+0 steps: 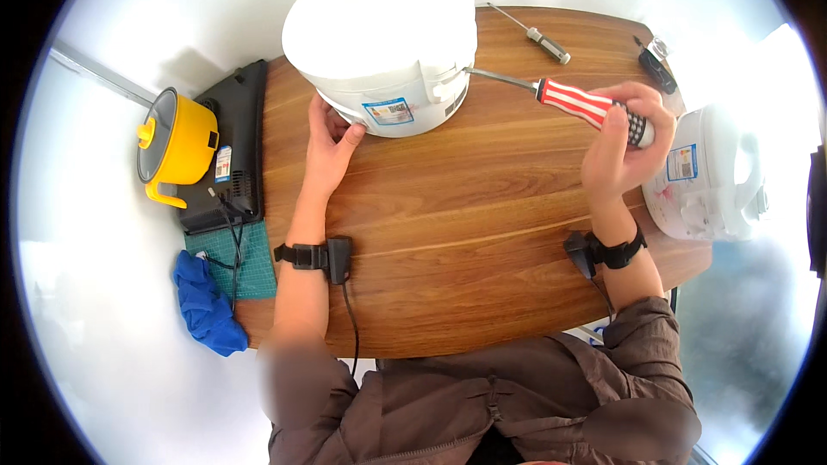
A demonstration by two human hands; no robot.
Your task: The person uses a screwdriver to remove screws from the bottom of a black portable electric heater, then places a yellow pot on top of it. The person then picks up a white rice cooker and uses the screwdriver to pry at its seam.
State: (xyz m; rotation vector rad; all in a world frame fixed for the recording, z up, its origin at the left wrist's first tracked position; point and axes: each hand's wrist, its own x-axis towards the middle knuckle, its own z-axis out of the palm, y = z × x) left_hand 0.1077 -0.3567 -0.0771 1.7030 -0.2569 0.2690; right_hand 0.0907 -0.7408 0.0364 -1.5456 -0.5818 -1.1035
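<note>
A white rice cooker [379, 30] stands at the far side of the table, a blue-edged label on its front. My left hand [331, 146] grips its lower left edge, thumb on the front and fingers partly hidden against the body. In my right hand [622, 145] is a screwdriver [573, 103] with a red and white striped handle and a dark, white-spotted end. Its shaft points left, and the tip meets the cooker's right side near the latch-like part; whether it sits in a gap or only touches, I cannot tell.
A second screwdriver [544, 45] lies at the back, with a small black tool [656, 69] farther right. Another white cooker [696, 174] is at the right edge. On the left are a yellow pot [188, 139], a black appliance [245, 103], a green mat [258, 263] and blue cloth [205, 303].
</note>
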